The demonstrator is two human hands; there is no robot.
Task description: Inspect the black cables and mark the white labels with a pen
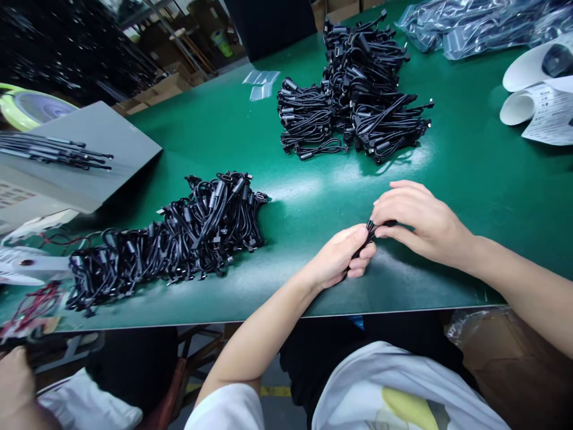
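My left hand (351, 254) is closed around a folded black cable (369, 229) just above the front part of the green table. At the cable's upper end, the fingers of my right hand (409, 221) pinch it from the other side. Most of the cable is hidden inside my hands. To the left lies a long heap of bundled black cables (215, 221) with plugs showing. A second pile of bundled black cables (358, 89) sits farther back, beyond my hands.
Clear plastic bags (487, 27) lie at the back right, near curled printed paper (548, 110). Small clear bags (262, 82) rest at the far edge. A grey machine (111, 155) with black cables on it stands left. Another person's hand (18, 382) shows at lower left.
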